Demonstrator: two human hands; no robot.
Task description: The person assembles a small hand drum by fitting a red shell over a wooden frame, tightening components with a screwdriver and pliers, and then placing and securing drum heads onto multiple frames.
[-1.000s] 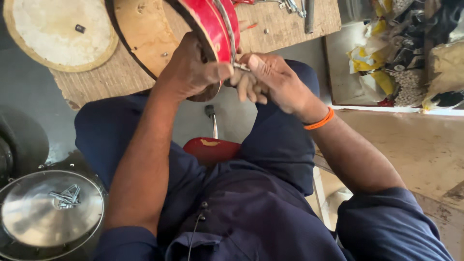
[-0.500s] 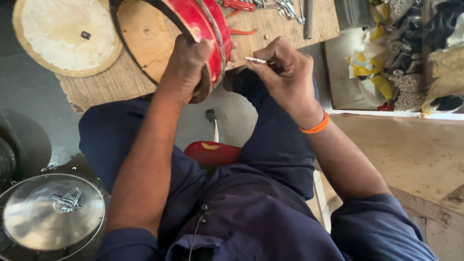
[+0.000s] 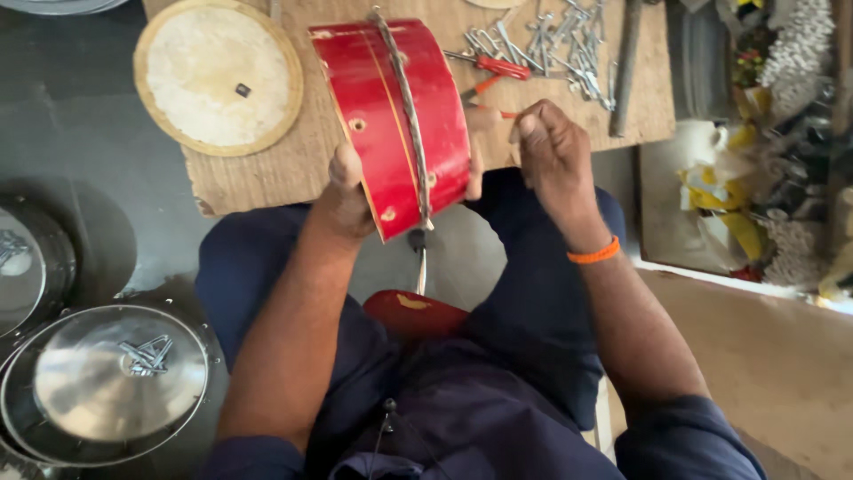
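- The desk [image 3: 267, 182], a rough wooden board, fills the upper middle of the frame, and its near edge runs just above my knees.
- The red drum shell [image 3: 395, 116] stands on its edge at centre top, tilted, with its round axis pointing left and right across the frame and a metal band circling its middle.
- My left hand [image 3: 351, 200] clamps the shell from below: the thumb presses the left face and the fingertips curl round the right rim. This grip is closed on the shell and carries its weight.
- My right hand [image 3: 555, 156] sits just to the right of the shell, near but not touching it, fingers pinched together on a thin orange-tipped tool [image 3: 502, 114] whose tip points left toward the shell's right face.
- So the shell lies left of my right grip, and that hand is the nearer one to the open right side.
- A round pale drum skin [image 3: 218, 76] lies flat at upper left, well apart from both hands.
- Red-handled pliers [image 3: 493, 67] and a scatter of metal hooks [image 3: 569, 44] lie at upper right, just beyond my right hand.
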